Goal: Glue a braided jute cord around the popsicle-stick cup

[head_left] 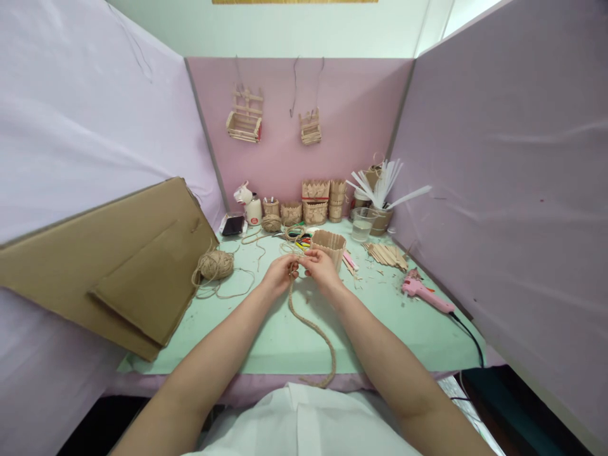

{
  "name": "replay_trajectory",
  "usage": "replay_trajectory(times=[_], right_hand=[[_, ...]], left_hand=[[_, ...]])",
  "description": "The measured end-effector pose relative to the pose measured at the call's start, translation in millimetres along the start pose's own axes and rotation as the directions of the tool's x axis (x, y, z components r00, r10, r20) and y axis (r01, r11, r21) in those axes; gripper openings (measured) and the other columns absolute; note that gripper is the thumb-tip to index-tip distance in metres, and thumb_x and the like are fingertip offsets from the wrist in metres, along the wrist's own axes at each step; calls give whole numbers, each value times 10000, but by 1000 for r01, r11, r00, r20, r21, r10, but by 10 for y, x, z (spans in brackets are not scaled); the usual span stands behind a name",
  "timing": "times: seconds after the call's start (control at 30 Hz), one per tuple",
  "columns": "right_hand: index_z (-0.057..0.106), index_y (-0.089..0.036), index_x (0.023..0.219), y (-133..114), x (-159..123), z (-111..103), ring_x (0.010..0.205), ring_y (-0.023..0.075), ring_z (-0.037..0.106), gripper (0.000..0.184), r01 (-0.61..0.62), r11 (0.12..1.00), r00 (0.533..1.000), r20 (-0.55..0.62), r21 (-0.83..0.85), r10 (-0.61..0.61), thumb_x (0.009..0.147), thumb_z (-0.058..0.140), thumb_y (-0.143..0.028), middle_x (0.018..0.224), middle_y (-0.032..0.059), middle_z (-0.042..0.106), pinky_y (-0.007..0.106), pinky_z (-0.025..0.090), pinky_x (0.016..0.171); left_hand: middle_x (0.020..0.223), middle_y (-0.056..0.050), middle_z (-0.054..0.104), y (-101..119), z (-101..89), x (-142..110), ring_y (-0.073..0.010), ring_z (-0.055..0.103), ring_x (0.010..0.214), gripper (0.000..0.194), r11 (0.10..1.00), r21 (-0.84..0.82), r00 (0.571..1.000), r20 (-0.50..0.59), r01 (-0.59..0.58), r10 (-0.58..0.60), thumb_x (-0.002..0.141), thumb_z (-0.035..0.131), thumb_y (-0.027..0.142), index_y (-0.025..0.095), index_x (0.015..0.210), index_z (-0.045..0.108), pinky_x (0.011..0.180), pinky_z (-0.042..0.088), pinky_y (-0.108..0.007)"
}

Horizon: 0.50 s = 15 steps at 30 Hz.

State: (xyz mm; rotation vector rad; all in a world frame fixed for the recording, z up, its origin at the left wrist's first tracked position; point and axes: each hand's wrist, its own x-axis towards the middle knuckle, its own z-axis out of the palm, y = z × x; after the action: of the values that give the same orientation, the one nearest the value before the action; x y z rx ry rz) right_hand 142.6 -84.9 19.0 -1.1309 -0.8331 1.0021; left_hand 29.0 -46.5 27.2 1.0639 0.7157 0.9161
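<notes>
Over the middle of the pale green table, my left hand and my right hand meet with their fingertips pinched together. Both are closed on a braided jute rope, whose finished length hangs from my left fingers and curves down past the table's front edge. Thin loose strands show around the fingertips, though their ends are too small to make out. Just behind my right hand stands a round container of wooden sticks. A ball of jute twine lies to the left, with a loose strand trailing from it.
A pink glue gun with a black cord lies at the right. Nearby are flat wooden sticks and a clear cup. A large cardboard piece leans at the left. Small stick containers line the back wall.
</notes>
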Motion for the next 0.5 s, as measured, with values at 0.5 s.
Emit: replay_trajectory(times=[0.5], right_hand=[[572,-215,749,-16,-20,-12,699,160,548,71,385,862,920,64,-331,-386,726,511,-243,743,3,602,280,442,635]], left_hand=[[702,-7,595,30,-71,6,-75,504,616,323,1000,4,1000,24,-19,19,540,807,339,160,764,659,562,385,-202]])
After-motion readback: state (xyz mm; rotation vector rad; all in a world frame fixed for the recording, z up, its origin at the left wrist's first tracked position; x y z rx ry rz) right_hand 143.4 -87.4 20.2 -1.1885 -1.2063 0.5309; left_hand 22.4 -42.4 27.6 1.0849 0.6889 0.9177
